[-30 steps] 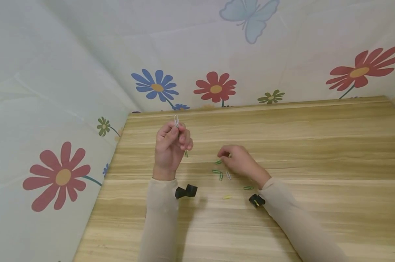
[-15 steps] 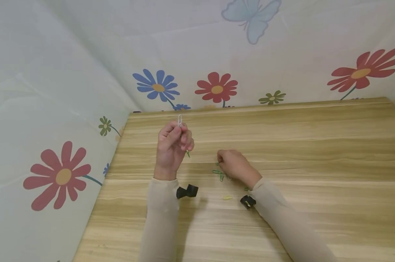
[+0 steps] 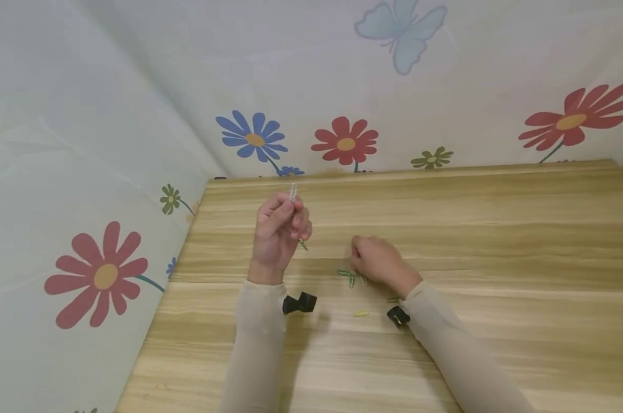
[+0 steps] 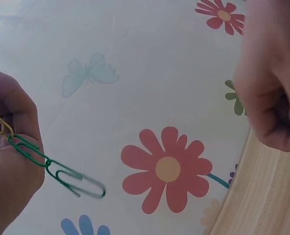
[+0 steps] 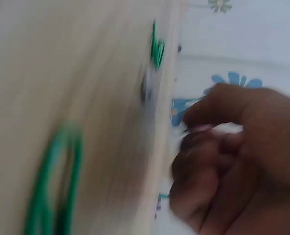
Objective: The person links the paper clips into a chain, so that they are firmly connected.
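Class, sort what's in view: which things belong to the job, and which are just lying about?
Job, as far as I can judge:
left hand, holding a white clip and clip chain
right hand, contents unclear
loose green clips, loose white clip, yellow clip, likely

Just around it:
black wrist pieces
flowered sheet
table

Wood-grain table (image 3: 497, 246); pale backdrop (image 3: 291, 69) behind, printed with blue butterfly (image 3: 401, 34), red flowers (image 3: 346, 144).

PASS: between left grip (image 3: 279, 232) and right grip (image 3: 384, 261) | BLOCK: green clips (image 3: 351, 281)
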Motion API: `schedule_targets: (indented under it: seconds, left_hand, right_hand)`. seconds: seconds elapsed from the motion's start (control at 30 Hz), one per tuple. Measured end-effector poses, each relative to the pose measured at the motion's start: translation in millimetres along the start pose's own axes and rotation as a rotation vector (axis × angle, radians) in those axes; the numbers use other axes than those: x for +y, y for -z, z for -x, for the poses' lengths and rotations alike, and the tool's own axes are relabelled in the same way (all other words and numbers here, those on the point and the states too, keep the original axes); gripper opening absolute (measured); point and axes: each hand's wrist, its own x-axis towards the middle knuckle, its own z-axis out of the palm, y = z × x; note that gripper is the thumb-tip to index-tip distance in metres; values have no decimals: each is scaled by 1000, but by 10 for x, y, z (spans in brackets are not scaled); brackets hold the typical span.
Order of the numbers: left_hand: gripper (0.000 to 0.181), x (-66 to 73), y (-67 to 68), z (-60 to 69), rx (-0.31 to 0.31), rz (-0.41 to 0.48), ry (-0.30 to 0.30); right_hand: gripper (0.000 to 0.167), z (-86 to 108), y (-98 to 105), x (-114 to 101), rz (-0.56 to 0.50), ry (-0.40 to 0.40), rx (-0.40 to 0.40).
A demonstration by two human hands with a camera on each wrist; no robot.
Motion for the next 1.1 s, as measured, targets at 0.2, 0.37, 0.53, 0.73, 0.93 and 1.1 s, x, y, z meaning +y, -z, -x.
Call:
schedule_targets:
  seconds: [0.2,0.37,0.53,0.73,0.93,1.1]
  left_hand:
    - [12,-39,2,1,-1,-18,11]
    - [12,-60,-14,-3,-4,-45,22]
    - [13,-87,-59,-1,2,-146,61]
    - [20,-118,-132,5,-6,-347,154]
    - [18,-138,-138,9,-101,-496,230]
    - [28,-133,-163,7,-160,-576,300]
  right_hand:
    - [7,48,198,-30,-210,80,134]
    - [8,159,409,-160,-433,107,214]
    - [12,307,603,-295,-654,191,273]
    - [19,461,768,-381,-758,271,345]
    - [26,547,856,-450,-819,304,402]
    - [24,583,885,-476,-828,307,422]
